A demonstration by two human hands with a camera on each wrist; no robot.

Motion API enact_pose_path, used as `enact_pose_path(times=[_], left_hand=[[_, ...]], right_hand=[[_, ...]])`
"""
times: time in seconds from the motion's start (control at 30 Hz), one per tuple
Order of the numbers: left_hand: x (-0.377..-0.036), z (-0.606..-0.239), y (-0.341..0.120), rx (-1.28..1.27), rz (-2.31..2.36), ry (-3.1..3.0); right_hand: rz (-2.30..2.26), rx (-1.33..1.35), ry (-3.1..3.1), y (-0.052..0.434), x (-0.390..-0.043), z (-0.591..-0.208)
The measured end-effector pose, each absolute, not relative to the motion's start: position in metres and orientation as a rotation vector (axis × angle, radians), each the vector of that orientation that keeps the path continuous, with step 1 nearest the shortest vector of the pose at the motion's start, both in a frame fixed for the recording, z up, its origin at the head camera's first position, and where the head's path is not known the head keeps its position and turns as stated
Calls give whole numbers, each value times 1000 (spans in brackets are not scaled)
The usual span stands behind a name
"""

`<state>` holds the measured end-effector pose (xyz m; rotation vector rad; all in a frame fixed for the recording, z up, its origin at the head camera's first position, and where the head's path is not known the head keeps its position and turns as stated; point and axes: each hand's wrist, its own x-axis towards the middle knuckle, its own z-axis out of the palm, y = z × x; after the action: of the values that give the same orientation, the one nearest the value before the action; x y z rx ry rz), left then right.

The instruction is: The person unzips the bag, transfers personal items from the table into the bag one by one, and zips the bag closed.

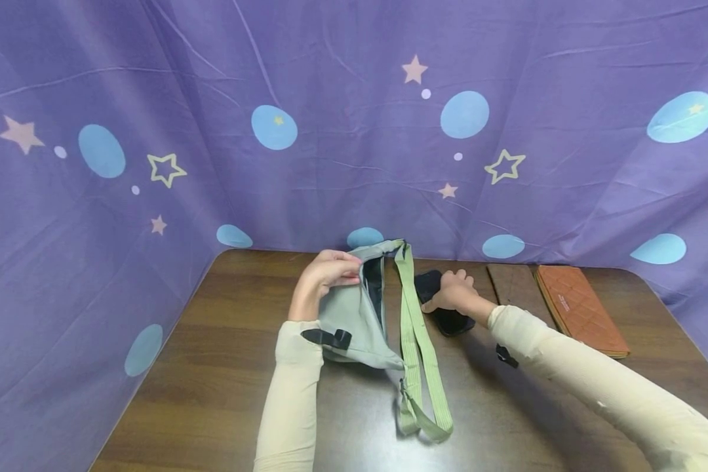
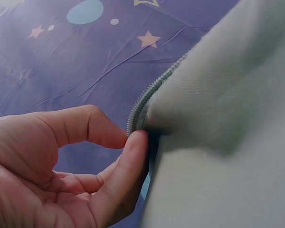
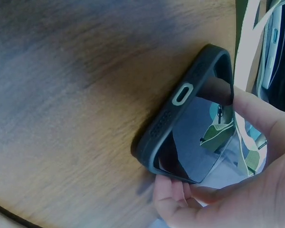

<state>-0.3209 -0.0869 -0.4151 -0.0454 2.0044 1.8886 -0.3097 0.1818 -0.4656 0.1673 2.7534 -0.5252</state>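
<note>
A pale grey-green waist bag [image 1: 351,321] lies on the table with its zipped mouth spread apart. My left hand [image 1: 330,272] pinches the edge of that mouth between thumb and fingers, beside the zipper teeth [image 2: 141,105]. To the right of the bag, my right hand [image 1: 457,294] grips a smartphone [image 1: 453,322] in a black case by its two long sides. Its dark glossy screen faces up and mirrors the strap. Inside the bag, the right wrist view shows the end of a pale device with a port [image 3: 274,38]; most of it is hidden.
A light green strap [image 1: 415,341] runs between bag and phone, looping toward the table's front. Further right lie a brown wallet [image 1: 516,285] and an orange-brown quilted wallet [image 1: 584,308]. Behind the wooden table [image 1: 212,380] hangs a purple curtain [image 1: 342,177].
</note>
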Motion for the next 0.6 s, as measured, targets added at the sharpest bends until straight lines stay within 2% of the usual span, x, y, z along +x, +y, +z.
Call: enact_pose_path(times=[0.6], left_hand=[[-319,-415,-89,-32,1894,1996]], right_hand=[[-480,181,2747,177,-309,-458]])
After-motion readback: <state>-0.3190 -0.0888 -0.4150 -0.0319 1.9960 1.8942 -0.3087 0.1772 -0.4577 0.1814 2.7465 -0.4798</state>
